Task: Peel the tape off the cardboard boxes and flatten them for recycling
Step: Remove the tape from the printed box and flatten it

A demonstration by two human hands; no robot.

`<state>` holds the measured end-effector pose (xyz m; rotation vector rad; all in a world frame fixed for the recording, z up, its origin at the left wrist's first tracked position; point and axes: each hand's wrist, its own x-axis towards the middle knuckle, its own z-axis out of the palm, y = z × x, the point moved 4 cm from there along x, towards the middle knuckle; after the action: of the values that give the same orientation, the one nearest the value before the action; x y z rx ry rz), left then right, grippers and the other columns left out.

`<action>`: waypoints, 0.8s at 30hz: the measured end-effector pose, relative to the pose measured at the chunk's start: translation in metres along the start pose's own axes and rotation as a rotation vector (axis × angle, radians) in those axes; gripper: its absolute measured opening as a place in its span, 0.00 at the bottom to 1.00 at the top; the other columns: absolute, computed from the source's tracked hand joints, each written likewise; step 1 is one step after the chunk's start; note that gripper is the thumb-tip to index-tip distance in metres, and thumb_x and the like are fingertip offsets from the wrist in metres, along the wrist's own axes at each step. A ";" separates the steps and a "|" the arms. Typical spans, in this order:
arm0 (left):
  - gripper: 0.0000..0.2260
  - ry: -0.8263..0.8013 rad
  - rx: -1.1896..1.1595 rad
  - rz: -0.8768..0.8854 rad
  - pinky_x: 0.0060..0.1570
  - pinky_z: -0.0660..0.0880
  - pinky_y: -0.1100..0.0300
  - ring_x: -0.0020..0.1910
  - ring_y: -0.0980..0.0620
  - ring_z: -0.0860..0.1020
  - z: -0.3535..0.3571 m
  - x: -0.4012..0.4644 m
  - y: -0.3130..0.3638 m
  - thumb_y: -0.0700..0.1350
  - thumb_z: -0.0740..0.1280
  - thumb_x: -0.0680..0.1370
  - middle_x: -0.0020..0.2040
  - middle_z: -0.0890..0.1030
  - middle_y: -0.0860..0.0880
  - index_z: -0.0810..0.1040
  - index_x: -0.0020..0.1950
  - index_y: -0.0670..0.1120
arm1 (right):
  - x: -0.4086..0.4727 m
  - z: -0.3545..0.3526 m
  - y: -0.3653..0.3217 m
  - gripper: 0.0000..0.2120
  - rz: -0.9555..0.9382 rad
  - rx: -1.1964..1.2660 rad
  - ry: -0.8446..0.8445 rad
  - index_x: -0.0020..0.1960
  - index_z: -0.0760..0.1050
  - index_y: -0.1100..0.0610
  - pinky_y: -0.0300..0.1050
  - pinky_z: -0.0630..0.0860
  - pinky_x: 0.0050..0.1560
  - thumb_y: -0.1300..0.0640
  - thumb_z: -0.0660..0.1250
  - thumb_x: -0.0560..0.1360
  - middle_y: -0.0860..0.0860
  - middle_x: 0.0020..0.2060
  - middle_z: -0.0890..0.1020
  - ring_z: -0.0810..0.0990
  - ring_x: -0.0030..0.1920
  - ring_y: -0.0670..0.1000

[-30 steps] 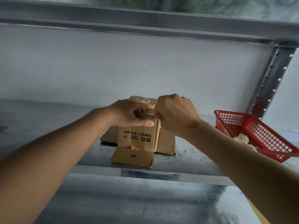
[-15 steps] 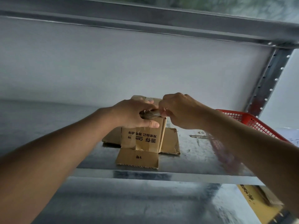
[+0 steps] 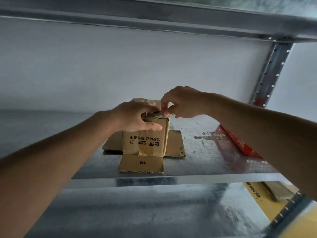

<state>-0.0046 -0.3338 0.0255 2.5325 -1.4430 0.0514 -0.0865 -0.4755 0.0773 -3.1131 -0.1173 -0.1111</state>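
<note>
At the centre of the frame, on the metal shelf (image 3: 205, 162), the left hand (image 3: 135, 115) is gripping the cardboard box (image 3: 145, 143) while the right hand (image 3: 181, 102) is pinching the tape (image 3: 155, 115), best pulled low and steadily.

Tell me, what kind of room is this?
Probably a storeroom or packing area. The cardboard box sits on a bare metal shelf held by a steel post with holes, with a red plastic basket to its right.
</note>
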 end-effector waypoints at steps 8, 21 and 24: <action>0.25 0.018 -0.029 -0.004 0.57 0.65 0.54 0.65 0.52 0.72 0.000 0.002 0.001 0.69 0.66 0.76 0.68 0.74 0.56 0.71 0.72 0.67 | -0.001 0.003 0.002 0.05 -0.010 -0.043 0.062 0.47 0.77 0.47 0.47 0.69 0.46 0.52 0.67 0.82 0.41 0.39 0.74 0.73 0.42 0.44; 0.23 0.040 0.018 -0.041 0.59 0.67 0.53 0.60 0.57 0.69 0.000 0.003 0.009 0.67 0.66 0.78 0.64 0.73 0.62 0.71 0.72 0.64 | -0.006 0.021 -0.003 0.09 0.050 -0.120 0.276 0.58 0.80 0.55 0.51 0.78 0.47 0.59 0.62 0.81 0.54 0.51 0.81 0.79 0.50 0.56; 0.22 0.042 0.001 -0.035 0.58 0.68 0.52 0.64 0.55 0.70 0.004 0.004 0.007 0.68 0.66 0.77 0.65 0.74 0.60 0.73 0.69 0.63 | -0.011 0.021 0.006 0.08 0.041 0.007 0.257 0.57 0.81 0.54 0.48 0.78 0.45 0.58 0.64 0.83 0.51 0.53 0.82 0.81 0.50 0.54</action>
<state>-0.0089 -0.3418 0.0231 2.5411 -1.3832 0.0995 -0.0955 -0.4820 0.0559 -3.0581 -0.0486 -0.5044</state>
